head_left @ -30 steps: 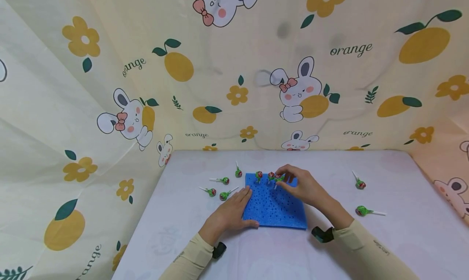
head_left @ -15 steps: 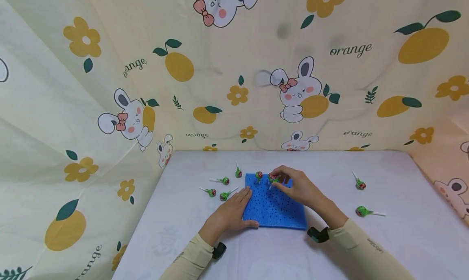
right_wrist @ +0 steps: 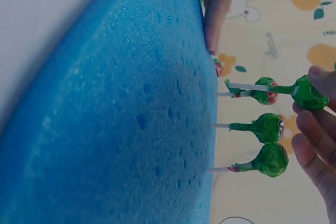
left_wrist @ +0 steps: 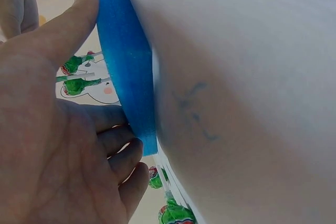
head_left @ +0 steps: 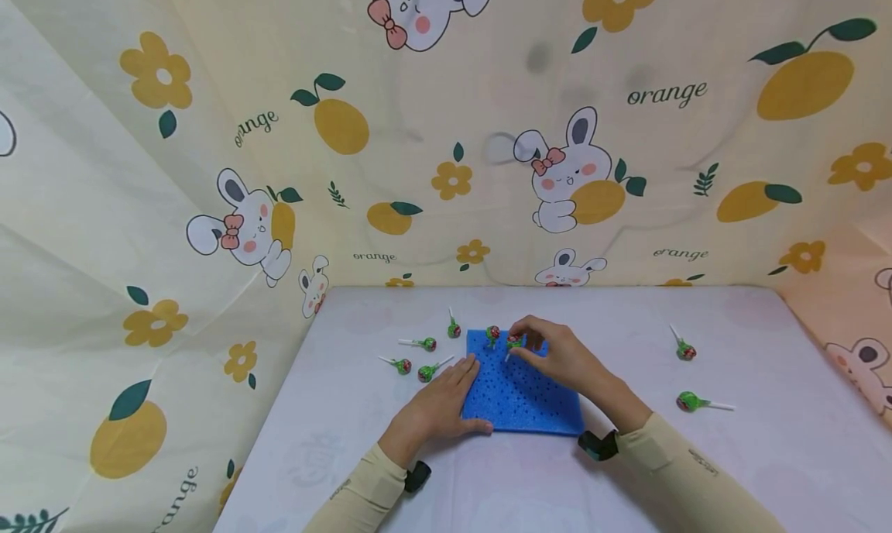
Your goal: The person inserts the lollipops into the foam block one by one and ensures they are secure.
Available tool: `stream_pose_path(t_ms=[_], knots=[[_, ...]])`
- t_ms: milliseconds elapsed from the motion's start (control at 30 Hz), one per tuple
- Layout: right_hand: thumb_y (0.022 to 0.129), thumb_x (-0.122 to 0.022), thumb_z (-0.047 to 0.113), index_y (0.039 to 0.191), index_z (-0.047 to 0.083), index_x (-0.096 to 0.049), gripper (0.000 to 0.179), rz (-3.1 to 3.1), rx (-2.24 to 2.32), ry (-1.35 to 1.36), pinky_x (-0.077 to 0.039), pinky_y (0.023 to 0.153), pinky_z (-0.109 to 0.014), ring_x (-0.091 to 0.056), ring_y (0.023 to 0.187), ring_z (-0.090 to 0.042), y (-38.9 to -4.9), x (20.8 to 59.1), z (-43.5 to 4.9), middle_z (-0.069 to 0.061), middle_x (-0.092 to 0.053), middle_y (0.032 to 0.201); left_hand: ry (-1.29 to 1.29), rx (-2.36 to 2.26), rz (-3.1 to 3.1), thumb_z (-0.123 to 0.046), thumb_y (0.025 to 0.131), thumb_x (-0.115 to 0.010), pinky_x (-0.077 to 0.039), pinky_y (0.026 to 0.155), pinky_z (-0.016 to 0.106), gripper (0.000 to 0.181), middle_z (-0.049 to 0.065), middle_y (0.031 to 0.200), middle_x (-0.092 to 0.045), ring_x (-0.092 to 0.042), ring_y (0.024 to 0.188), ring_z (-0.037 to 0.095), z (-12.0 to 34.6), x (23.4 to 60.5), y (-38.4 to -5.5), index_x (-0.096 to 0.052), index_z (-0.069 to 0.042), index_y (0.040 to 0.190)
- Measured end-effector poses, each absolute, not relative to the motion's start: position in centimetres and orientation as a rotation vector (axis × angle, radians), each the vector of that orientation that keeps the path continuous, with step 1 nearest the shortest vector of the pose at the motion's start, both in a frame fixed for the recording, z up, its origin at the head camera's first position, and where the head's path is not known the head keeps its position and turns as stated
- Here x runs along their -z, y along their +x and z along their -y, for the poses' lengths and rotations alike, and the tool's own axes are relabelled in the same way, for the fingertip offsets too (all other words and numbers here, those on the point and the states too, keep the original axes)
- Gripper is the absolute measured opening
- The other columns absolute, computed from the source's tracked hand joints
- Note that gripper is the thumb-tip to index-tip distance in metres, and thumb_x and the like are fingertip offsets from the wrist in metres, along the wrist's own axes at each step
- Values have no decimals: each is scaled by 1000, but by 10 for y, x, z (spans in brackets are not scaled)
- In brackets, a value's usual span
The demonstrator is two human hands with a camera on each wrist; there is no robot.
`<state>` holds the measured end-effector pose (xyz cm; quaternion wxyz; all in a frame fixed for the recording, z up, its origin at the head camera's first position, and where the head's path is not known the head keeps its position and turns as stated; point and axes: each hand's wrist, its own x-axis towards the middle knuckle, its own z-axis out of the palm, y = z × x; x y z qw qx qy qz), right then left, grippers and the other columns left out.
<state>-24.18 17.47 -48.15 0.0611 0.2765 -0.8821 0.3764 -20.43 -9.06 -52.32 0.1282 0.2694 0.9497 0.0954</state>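
My right hand (head_left: pixel 555 349) pinches a green-wrapped lollipop (right_wrist: pixel 310 94) by its head, above the back part of a blue foam board (head_left: pixel 524 405) dotted with small holes. Its white stick hangs free of the foam in the right wrist view. Below it, several lollipops (right_wrist: pixel 268 128) stand in the board on their sticks; from the head, one upright lollipop (head_left: pixel 492 333) shows plainly, others being hidden by the right hand. My left hand (head_left: pixel 439 403) rests against the board's left side, fingers fairly straight along it and thumb at the front edge (left_wrist: pixel 86 6).
Several loose lollipops (head_left: pixel 403 366) lie on the white table left of the board. Two more, one farther back (head_left: pixel 686 351) and one nearer (head_left: pixel 689 401), lie to the right. A patterned cloth (head_left: pixel 453 231) rises behind the table.
My right hand has shifted left over the board with the pinched lollipop, toward the standing ones. The left hand and the board have stayed still.
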Motion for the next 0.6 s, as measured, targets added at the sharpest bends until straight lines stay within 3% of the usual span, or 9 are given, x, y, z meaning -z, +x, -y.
stream_pose_path(t_ms=[367,600], knots=[[97,-82,12,125,7,-70,31,2680,-1132,867,-64,81,-38,-67,90,-12,-244,485,-166,0,-75,113,786,-290,-2766,-73,94,-67,-23,134,41,112,6,181,-15,-17,166,24,90,525,-205,-21,-9,173],[98,-81,13,126,8,-70,31,2679,-1136,867,-63,77,-43,-65,88,-13,-247,488,-160,1,-76,112,785,-283,-2762,-73,94,-67,-23,133,41,112,6,181,-15,-17,166,24,90,524,-205,-20,-10,173]])
